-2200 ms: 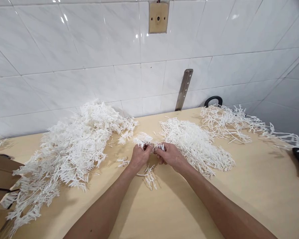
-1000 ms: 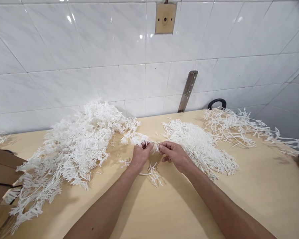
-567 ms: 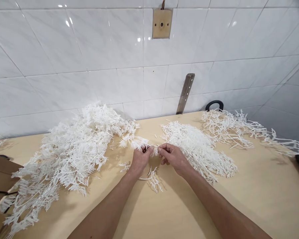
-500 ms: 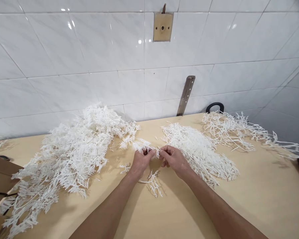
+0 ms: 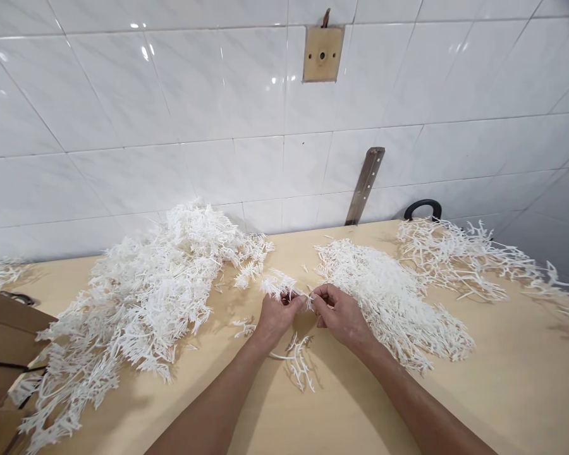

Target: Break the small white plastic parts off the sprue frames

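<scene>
My left hand (image 5: 275, 316) pinches a small tufted white branch piece (image 5: 279, 284), whose feathery end sticks out to the upper left. Close beside it, my right hand (image 5: 337, 313) has thumb and fingers pressed together on a thin white sprig (image 5: 309, 299) between the hands. Below them a loose branching white piece (image 5: 299, 361) lies on the wooden table (image 5: 360, 411). A large heap of tufted white pieces (image 5: 156, 284) spreads on the left. Right of my right hand lies a flatter pile of thin white pieces (image 5: 384, 291).
Open-branched white pieces (image 5: 455, 259) lie at the back right, near a black handle-like loop (image 5: 423, 205). A metal strip (image 5: 366, 185) leans at the tiled wall (image 5: 256, 82). A brown cardboard box (image 5: 9, 341) stands at the left edge.
The whole view has shifted slightly, so everything appears a little further right and lower. Both hands stay close together, with a slightly wider gap between their fingertips.
</scene>
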### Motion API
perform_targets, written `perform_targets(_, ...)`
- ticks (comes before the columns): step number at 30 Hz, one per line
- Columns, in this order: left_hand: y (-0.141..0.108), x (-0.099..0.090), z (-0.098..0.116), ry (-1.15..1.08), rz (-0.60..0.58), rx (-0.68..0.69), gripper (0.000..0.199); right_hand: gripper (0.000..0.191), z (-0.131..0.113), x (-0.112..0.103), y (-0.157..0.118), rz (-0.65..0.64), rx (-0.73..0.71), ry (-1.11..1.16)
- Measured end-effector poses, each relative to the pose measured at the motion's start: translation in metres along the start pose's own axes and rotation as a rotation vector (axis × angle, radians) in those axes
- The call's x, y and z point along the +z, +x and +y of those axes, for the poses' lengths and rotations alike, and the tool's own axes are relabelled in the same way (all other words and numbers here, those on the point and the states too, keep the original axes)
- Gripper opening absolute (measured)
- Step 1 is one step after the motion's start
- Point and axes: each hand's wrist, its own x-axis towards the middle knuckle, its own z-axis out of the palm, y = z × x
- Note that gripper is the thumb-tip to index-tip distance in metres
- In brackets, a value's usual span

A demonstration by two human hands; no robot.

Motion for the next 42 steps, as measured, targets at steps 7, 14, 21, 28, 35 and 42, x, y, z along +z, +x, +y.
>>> perform_targets(7,-0.003,0.001,0.005,0.044,0.059,-0.013,0.022,0.026,0.012,0.0,0.004,-0.098,0.034,0.209)
perform_targets(14,-0.001,0.003,0.001,0.014,0.086,-0.028,0.019,0.026,0.008,0.001,0.003,-0.127,0.067,0.263)
perform_targets(21,0.001,0.004,-0.004,-0.012,0.126,-0.01,0.02,0.031,0.012,0.004,0.004,-0.16,0.097,0.327)
perform_targets(28,-0.001,0.006,-0.002,0.0,0.129,-0.005,0.019,0.033,0.017,0.007,0.005,-0.131,0.097,0.286)
perform_targets(35,-0.005,0.007,0.003,0.009,0.138,0.0,0.021,0.022,0.017,0.008,0.003,-0.043,0.08,0.132)
perform_targets(42,-0.003,0.006,0.0,0.055,0.17,0.027,0.019,0.018,0.018,0.01,0.002,-0.043,0.002,0.076)
